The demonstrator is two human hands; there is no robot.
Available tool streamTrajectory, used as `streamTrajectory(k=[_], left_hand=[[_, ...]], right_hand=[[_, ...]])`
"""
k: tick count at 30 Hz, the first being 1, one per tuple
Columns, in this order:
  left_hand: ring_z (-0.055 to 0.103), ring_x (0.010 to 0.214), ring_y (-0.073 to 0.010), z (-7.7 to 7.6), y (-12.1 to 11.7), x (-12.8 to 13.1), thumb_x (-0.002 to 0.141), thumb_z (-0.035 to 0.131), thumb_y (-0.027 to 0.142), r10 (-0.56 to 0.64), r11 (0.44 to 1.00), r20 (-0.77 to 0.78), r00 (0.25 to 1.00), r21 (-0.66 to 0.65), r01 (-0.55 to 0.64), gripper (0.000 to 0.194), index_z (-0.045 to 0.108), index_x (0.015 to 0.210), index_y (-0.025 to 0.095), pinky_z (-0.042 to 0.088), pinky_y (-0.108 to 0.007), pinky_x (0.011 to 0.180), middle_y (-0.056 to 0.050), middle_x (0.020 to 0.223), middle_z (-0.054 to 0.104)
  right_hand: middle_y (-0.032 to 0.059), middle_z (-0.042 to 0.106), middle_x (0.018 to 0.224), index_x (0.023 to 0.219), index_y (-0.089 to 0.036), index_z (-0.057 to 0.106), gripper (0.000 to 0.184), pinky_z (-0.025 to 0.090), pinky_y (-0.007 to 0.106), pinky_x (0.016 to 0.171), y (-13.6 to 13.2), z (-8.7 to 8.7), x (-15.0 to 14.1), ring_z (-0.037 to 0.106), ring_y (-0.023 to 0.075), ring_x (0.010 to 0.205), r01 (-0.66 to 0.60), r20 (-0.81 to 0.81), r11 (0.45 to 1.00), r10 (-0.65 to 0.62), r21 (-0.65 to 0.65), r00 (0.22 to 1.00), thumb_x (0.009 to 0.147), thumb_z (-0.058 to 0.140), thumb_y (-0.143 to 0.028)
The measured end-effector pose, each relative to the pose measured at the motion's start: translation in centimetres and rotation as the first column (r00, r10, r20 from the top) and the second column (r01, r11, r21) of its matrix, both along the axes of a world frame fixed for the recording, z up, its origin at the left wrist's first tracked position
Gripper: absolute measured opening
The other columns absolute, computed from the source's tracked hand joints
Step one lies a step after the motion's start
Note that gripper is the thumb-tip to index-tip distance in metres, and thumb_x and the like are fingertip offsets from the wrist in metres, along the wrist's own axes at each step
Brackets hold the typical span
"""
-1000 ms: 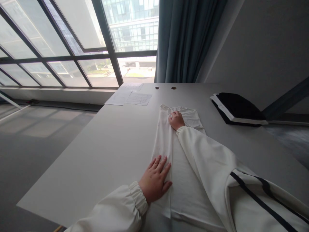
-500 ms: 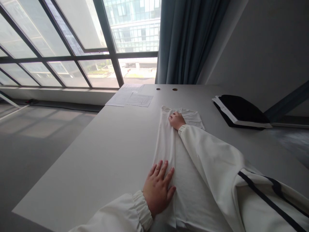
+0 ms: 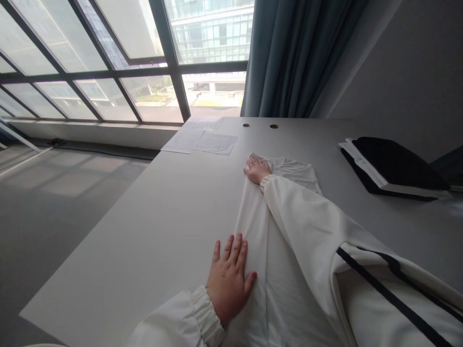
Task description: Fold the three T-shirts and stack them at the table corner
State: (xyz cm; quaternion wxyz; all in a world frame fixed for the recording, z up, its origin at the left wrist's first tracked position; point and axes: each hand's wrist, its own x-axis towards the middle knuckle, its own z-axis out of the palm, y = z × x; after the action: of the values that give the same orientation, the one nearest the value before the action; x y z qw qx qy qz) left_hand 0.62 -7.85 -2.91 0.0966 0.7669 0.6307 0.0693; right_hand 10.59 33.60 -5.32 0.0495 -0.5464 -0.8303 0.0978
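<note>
A white cloth garment (image 3: 282, 274), probably a shirt, lies on the table with its left side folded over in a long strip. My left hand (image 3: 229, 279) rests palm down on the near part of that strip, fingers stretched out and spread. Farther away, my right hand (image 3: 257, 170) lies flat on the garment's far left corner, fingers extended. A gathered, wrinkled part of the cloth spreads to the right of it. My right sleeve covers much of the garment's right side.
The garment lies on a light grey table (image 3: 152, 231). Printed paper sheets (image 3: 216, 142) lie at its far left, near two round cable holes. To the right sits a stack of folded black and white cloth (image 3: 398, 166). A blue curtain (image 3: 285, 62) hangs behind, beside large windows.
My right hand has opened from a curled grip and now lies flat, farther left on the garment. My left hand has shifted slightly left, still spread. The view has turned a little.
</note>
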Motion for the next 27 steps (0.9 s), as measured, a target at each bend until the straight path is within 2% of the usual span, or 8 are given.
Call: streamTrajectory(k=[2,5,9,13,16,20,23,27], left_hand=[[0.025,0.161,-0.0333,-0.1,0.0,0.0,0.104,0.045,0.044,0.018,1.0,-0.02,1.0,0.006,-0.018,0.069,0.034,0.167,0.017,0.022,-0.063,0.129,-0.012,0.174,0.024],[0.026,0.16,-0.0347,0.0,0.1,0.1,0.104,0.044,0.043,0.038,0.999,-0.035,0.999,0.016,-0.038,0.067,0.038,0.165,0.014,0.024,-0.063,0.128,-0.015,0.173,0.029],[0.035,0.154,-0.038,1.8,0.2,0.4,0.101,0.052,0.044,0.069,0.998,0.027,0.997,0.015,-0.069,0.06,0.05,0.155,0.017,0.031,-0.061,0.124,-0.016,0.167,0.042],[0.061,0.119,-0.0269,3.8,-0.1,1.1,0.099,0.062,0.038,-0.053,0.996,0.136,0.989,-0.063,0.062,0.028,0.066,0.125,0.028,0.047,-0.047,0.107,-0.008,0.129,0.069],[0.065,0.099,-0.0251,4.0,-0.5,1.9,0.096,0.068,0.042,-0.176,0.966,0.136,0.975,-0.167,0.198,0.019,0.066,0.102,0.023,0.052,-0.043,0.094,-0.006,0.101,0.071],[0.068,0.089,-0.0247,3.1,-1.1,2.9,0.095,0.067,0.03,-0.211,0.943,0.111,0.971,-0.239,0.232,0.01,0.064,0.099,0.021,0.056,-0.038,0.082,-0.007,0.093,0.072],[0.07,0.084,-0.0235,2.8,-1.3,3.3,0.093,0.062,0.015,-0.21,0.945,0.088,0.974,-0.236,0.226,0.01,0.064,0.101,0.021,0.056,-0.035,0.073,-0.007,0.092,0.072],[0.071,0.08,-0.024,2.9,-1.4,3.4,0.087,0.065,0.012,-0.233,0.945,0.071,0.97,-0.217,0.243,0.014,0.063,0.098,0.021,0.055,-0.034,0.067,-0.006,0.089,0.073]], right_hand=[[0.0075,0.025,0.176,0.164,-0.023,0.041,0.065,0.016,0.058,0.128,-0.3,0.1,0.1,0.023,0.0341,0.159,-0.024,-0.025,0.999,0.025,0.029,0.999,0.106,0.035,-0.052],[0.0112,0.045,0.166,0.151,-0.021,0.058,0.056,0.025,0.054,0.125,-1.3,0.5,0.3,0.034,0.0348,0.151,-0.019,-0.116,0.981,0.042,0.191,0.992,0.105,0.036,-0.043],[0.0191,0.059,0.146,0.139,-0.02,0.068,0.049,0.036,0.057,0.113,-1.8,1.2,1.2,0.043,0.0408,0.138,0.145,-0.197,0.933,-0.082,0.329,0.977,0.101,0.042,-0.037],[0.0269,0.059,0.141,0.136,-0.015,0.068,0.049,0.039,0.062,0.106,0.0,2.3,3.8,0.047,0.046,0.132,0.325,-0.153,0.913,-0.294,0.245,0.943,0.094,0.052,-0.035],[0.0249,0.067,0.133,0.136,-0.015,0.069,0.052,0.044,0.055,0.104,1.8,2.9,5.9,0.057,0.0416,0.124,0.32,-0.081,0.943,-0.313,0.088,0.946,0.088,0.06,-0.033],[0.0159,0.075,0.127,0.138,-0.018,0.069,0.055,0.05,0.038,0.097,2.4,2.7,7.1,0.069,0.0311,0.111,0.227,-0.076,0.974,-0.224,0.026,0.972,0.084,0.063,-0.025],[0.0138,0.076,0.127,0.132,-0.018,0.074,0.049,0.051,0.034,0.096,2.0,2.4,6.9,0.07,0.0283,0.111,0.206,-0.1,0.976,-0.199,0.069,0.975,0.085,0.06,-0.021],[0.0116,0.077,0.126,0.124,-0.017,0.079,0.042,0.05,0.032,0.102,1.7,2.5,6.4,0.07,0.026,0.117,0.177,-0.132,0.974,-0.159,0.138,0.978,0.088,0.057,-0.017]])
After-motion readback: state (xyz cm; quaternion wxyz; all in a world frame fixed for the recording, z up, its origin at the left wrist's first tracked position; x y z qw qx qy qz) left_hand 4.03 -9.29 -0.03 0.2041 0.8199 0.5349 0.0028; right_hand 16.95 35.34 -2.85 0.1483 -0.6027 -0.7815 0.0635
